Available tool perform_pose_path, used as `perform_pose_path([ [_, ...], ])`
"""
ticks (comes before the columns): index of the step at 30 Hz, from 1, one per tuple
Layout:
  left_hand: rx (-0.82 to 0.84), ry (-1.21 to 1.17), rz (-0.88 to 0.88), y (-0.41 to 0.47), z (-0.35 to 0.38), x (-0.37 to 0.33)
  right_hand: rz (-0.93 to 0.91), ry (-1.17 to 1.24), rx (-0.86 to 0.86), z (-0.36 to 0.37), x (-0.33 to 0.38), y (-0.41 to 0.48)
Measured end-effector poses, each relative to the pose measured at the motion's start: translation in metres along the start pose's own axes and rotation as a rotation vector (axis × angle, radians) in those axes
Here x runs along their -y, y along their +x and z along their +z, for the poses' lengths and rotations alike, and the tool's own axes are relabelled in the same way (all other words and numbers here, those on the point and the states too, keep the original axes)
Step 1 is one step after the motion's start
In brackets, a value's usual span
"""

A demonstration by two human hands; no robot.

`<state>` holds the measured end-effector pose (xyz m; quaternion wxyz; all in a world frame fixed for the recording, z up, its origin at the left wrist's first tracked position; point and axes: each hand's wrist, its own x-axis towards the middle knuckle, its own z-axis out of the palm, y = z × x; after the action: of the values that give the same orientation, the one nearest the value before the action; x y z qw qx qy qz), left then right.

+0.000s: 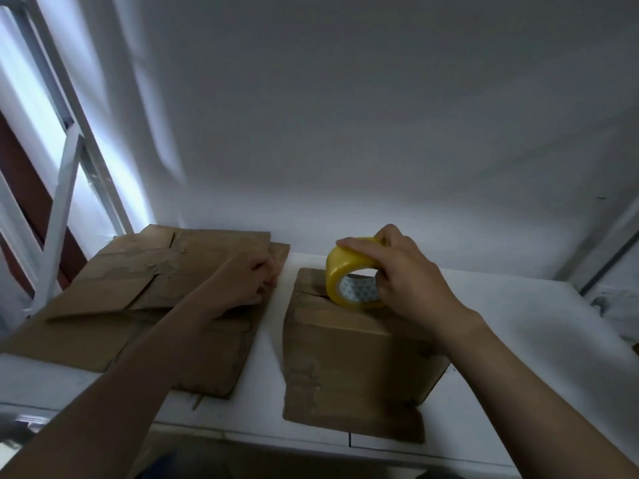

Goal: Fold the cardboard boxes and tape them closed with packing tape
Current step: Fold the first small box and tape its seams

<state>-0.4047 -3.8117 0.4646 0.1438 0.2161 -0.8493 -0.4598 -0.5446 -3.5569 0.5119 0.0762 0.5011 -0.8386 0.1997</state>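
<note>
A folded-up cardboard box (pixel 332 357) stands on the white table (pixel 518 323), its top flaps shut with a seam showing. A roll of yellow packing tape (pixel 345 271) stands on edge on the box top, and my right hand (pixel 404 274) grips it from above. To the left lies a stack of flattened cardboard boxes (pixel 121 305). My left hand (pixel 249 281) reaches over that stack and its curled fingers pinch the right edge of the top sheet.
A white wall rises right behind the table. A white metal frame (pixel 65 174) and a window stand at the left. The table's front edge (pixel 311 440) runs close below the box. A metal rail (pixel 608 250) slants at the right.
</note>
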Motion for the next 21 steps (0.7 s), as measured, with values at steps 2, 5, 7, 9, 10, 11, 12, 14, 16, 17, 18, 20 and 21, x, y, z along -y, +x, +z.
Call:
perform_pose_path([
  [2, -0.014, -0.042, -0.024, -0.004, -0.004, 0.006, 0.004, -0.067, 0.008, 0.001, 0.01, 0.004],
  [5, 0.011, -0.019, 0.003, -0.007, -0.007, 0.013, 0.012, -0.161, 0.036, 0.001, 0.024, 0.008],
  [7, 0.031, -0.032, 0.004, -0.007, -0.008, 0.023, 0.013, -0.217, 0.043, 0.001, 0.034, 0.01],
  [9, 0.053, -0.03, 0.023, -0.004, -0.003, 0.031, 0.021, -0.254, 0.042, 0.002, 0.04, 0.012],
  [10, 0.052, -0.028, 0.028, -0.003, 0.003, 0.037, 0.024, -0.267, 0.043, 0.003, 0.043, 0.013],
  [11, 0.048, -0.047, 0.01, -0.002, 0.008, 0.041, 0.024, -0.276, 0.042, 0.003, 0.046, 0.013],
  [12, 0.049, -0.061, 0.008, 0.0, 0.013, 0.045, 0.024, -0.281, 0.037, 0.004, 0.048, 0.014],
  [14, 0.109, -0.087, 0.03, 0.003, 0.019, 0.053, 0.027, -0.302, 0.029, 0.005, 0.053, 0.015],
  [16, 0.146, -0.137, 0.004, 0.004, 0.021, 0.062, 0.027, -0.33, 0.031, 0.007, 0.058, 0.017],
  [17, 0.146, -0.163, -0.009, 0.005, 0.021, 0.067, 0.026, -0.342, 0.035, 0.009, 0.061, 0.017],
  [18, 0.142, -0.179, -0.02, 0.005, 0.023, 0.072, 0.024, -0.355, 0.039, 0.01, 0.064, 0.018],
  [20, 0.132, -0.206, -0.043, 0.005, 0.03, 0.077, 0.021, -0.382, 0.046, 0.013, 0.068, 0.02],
  [21, 0.127, -0.204, -0.056, 0.003, 0.035, 0.077, 0.022, -0.396, 0.044, 0.015, 0.069, 0.021],
])
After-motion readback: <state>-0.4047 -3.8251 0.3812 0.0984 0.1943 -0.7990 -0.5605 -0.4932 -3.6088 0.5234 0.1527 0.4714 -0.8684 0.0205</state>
